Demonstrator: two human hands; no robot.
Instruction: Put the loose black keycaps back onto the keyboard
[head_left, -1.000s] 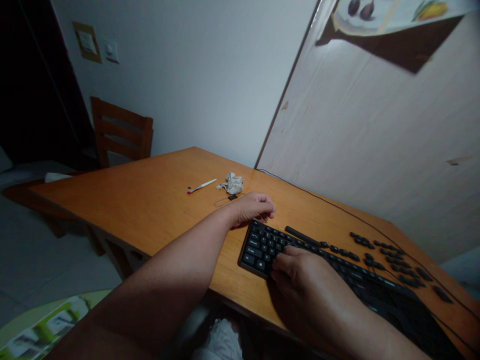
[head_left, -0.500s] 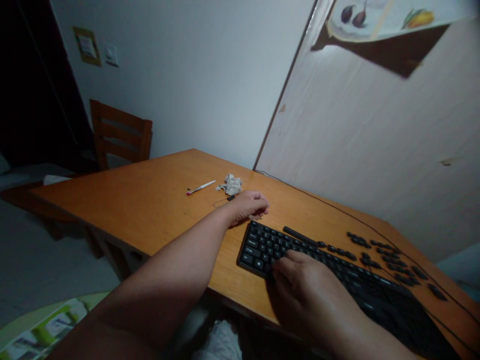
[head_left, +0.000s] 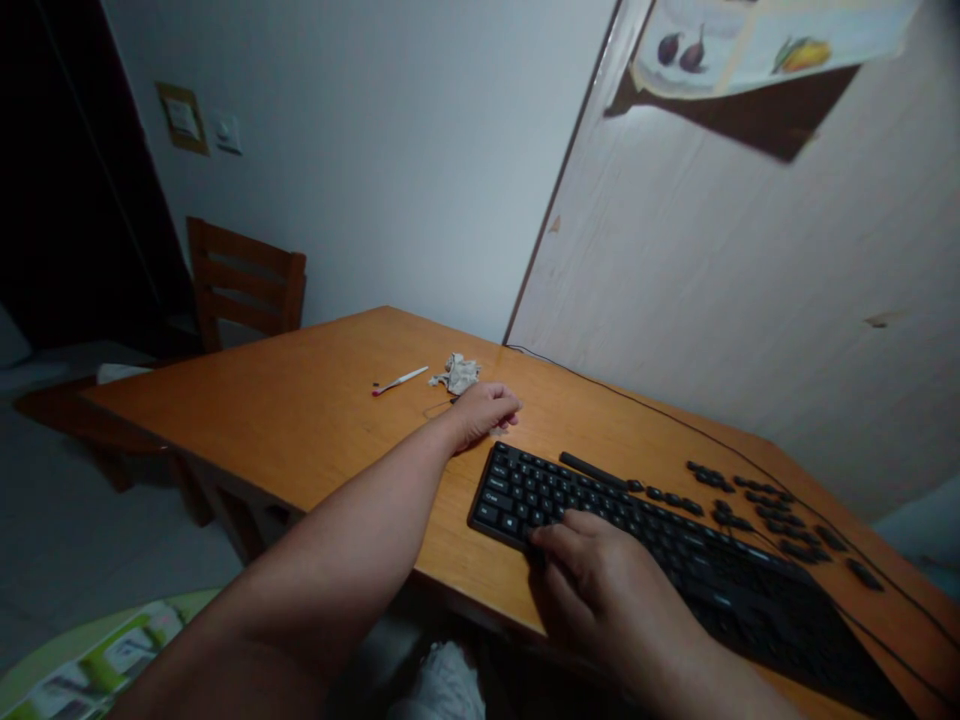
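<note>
A black keyboard (head_left: 517,490) lies slantwise along the table's near edge, with keycaps in place at its left end. My right hand (head_left: 607,570) rests over its bottom row, fingers bent and pressed together at a spot just right of the Windows key. Whatever is under those fingertips is hidden. Beyond the keyboard's far left corner, my left hand (head_left: 487,410) is curled closed near the tabletop; its palm is out of sight. Loose black keycaps (head_left: 780,515) lie in groups behind the keyboard's right part, and a long black bar, like a space bar (head_left: 592,470), lies behind its middle.
Past my left hand are a crumpled grey-white tissue or cloth (head_left: 459,374) and a white toothbrush-like stick (head_left: 401,381). A black cable (head_left: 637,398) runs along the wall side of the wooden table (head_left: 315,400). A wooden chair (head_left: 247,280) stands at the far left.
The view has shifted slightly. My left hand sits a little further left relative to the keyboard. My right fingers remain at the bottom row, marginally further left.
</note>
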